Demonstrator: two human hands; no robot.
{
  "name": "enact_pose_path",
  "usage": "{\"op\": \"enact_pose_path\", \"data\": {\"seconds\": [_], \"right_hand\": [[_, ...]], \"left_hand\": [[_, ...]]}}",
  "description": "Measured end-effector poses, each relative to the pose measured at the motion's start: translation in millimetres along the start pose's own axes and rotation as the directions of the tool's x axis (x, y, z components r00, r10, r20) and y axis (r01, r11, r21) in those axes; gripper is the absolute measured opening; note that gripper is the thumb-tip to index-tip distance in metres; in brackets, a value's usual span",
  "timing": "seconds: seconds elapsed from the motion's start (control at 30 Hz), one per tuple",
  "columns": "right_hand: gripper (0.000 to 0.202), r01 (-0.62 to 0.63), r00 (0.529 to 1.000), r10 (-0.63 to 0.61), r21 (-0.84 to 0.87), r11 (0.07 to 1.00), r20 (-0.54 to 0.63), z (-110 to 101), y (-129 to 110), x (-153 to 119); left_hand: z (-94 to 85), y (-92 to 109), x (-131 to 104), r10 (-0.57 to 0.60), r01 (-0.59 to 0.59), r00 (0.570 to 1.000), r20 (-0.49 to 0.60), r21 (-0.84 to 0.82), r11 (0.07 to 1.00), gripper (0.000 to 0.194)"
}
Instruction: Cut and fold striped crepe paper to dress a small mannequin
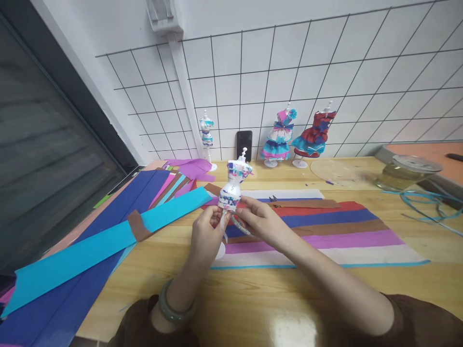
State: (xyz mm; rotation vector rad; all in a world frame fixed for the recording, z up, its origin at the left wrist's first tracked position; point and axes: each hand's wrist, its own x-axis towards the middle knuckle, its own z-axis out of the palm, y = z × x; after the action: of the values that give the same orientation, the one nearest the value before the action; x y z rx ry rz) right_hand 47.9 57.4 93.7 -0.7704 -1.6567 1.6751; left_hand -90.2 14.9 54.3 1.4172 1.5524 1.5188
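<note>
A small white dress-form mannequin (231, 187), with scraps of coloured paper round its bust and hips, stands slightly tilted in front of me. My left hand (206, 233) is closed at its lower edge, fingertips pinching there beside a narrow white strip (223, 227). Below, part of the round white base (220, 251) shows. My right hand (262, 221) is closed round a thin ring-shaped roll of tape (240, 226), its fingertips touching the mannequin's lower right side. The fingers partly hide the stand and the roll.
Striped crepe paper strips (336, 240) lie to the right, with scissors (274, 198) behind. Blue crepe paper (97, 241) covers the left. Dressed mannequins (278, 140), a smaller one (206, 132) and a phone (244, 145) stand by the wall. A ribbon spool (408, 171) is right.
</note>
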Motion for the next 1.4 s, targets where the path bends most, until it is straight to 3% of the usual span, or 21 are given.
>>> {"op": "enact_pose_path", "data": {"seconds": [0.1, 0.3, 0.47, 0.7, 1.0, 1.23, 1.4], "right_hand": [[0.025, -0.009, 1.000, 0.010, -0.019, 1.000, 0.010, -0.9, -1.4, -0.4], [0.024, 0.070, 0.997, -0.077, -0.205, 0.976, -0.028, -0.9, -0.3, -0.1], [0.031, 0.090, 0.995, -0.097, -0.210, 0.974, -0.022, 0.5, 6.7, -0.2], [0.034, 0.116, 0.993, -0.116, -0.034, 0.993, 0.015, 1.7, 12.9, 1.8], [0.033, 0.141, 0.989, -0.146, -0.158, 0.977, -0.018, -2.1, 6.5, 1.0], [0.037, 0.114, 0.991, -0.126, -0.213, 0.970, -0.043, 0.0, -4.0, -3.5], [0.043, 0.167, 0.979, -0.193, -0.270, 0.948, -0.070, 3.5, -6.8, -8.8]], "left_hand": [[-0.9, 4.2, -0.1, 0.018, -0.018, 1.000, 0.015, 0.032, 0.999, 0.017], [-3.4, 15.1, -2.0, 0.110, -0.091, 0.993, -0.050, 0.290, 0.953, 0.015], [-4.9, 11.9, -3.8, 0.145, -0.130, 0.989, -0.024, 0.322, 0.938, 0.016], [-4.5, 8.0, -2.9, 0.108, -0.100, 0.994, -0.020, 0.232, 0.968, 0.014], [-4.5, 5.6, -1.9, 0.082, -0.079, 0.996, -0.017, 0.134, 0.988, 0.013], [-3.5, 9.4, -1.1, -0.042, 0.047, 0.998, 0.041, -0.127, 0.991, 0.015], [-6.0, 12.9, 1.2, -0.104, 0.154, 0.983, 0.153, -0.373, 0.915, 0.014]]}}
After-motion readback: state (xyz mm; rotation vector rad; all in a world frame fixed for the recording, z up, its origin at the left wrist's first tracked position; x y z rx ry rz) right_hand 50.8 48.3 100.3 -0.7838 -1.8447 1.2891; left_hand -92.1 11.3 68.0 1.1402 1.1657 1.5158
